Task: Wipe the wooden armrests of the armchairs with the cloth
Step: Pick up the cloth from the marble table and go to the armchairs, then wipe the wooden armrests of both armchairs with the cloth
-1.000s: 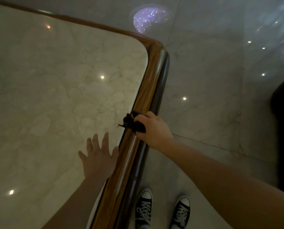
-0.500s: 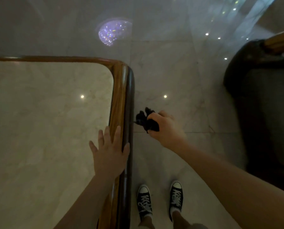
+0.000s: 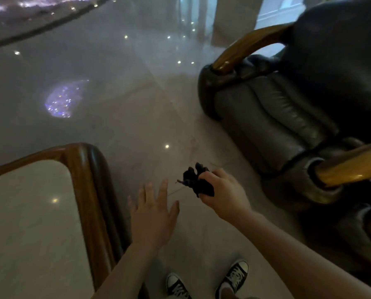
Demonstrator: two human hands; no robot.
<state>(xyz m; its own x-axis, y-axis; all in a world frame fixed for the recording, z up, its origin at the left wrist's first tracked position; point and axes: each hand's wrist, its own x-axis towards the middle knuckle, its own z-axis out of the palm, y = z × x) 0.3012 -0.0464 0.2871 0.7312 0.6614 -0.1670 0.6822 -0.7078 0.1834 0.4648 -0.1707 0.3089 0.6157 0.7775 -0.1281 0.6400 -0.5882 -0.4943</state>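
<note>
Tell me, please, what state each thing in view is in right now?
Cloth: bunched, gripped in the right hand.
Left hand: open, fingers spread, holding nothing.
Near armrest: untouched by the cloth.
Far armrest: untouched.
Armchair: unoccupied.
Table: neither hand on it.

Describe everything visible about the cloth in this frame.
The cloth is small, dark, nearly black and crumpled into a bunch. The right hand grips it in a closed fist, with ragged folds and a thin loose thread sticking out to the left. It is held in the air above the pale floor, touching neither armchair armrest nor the table; the left hand is apart from it.
</note>
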